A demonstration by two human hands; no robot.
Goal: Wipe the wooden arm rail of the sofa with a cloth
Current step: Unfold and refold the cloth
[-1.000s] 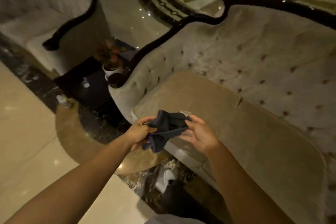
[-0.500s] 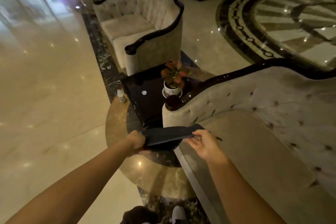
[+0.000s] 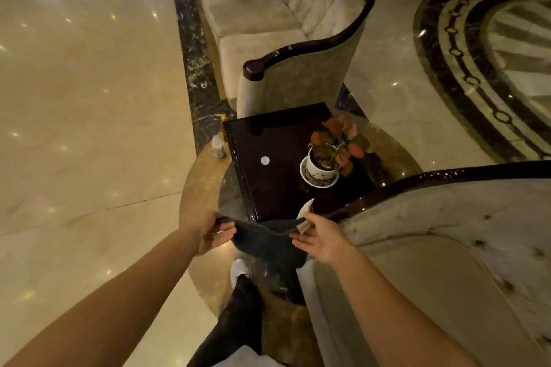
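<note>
Cloth, dark, hangs stretched between left hand and right hand, each pinching an edge, hiding the near tip of the sofa's wooden arm rail; open floor lies left.

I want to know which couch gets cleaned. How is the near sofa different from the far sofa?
The near sofa is beside the hands, with the dark cloth stretched between the left hand and right hand by its arm rail; the far sofa sits beyond the side table, untouched. The far sofa shows whole; the near sofa is cut off. Both are beige, tufted, dark-railed.
</note>
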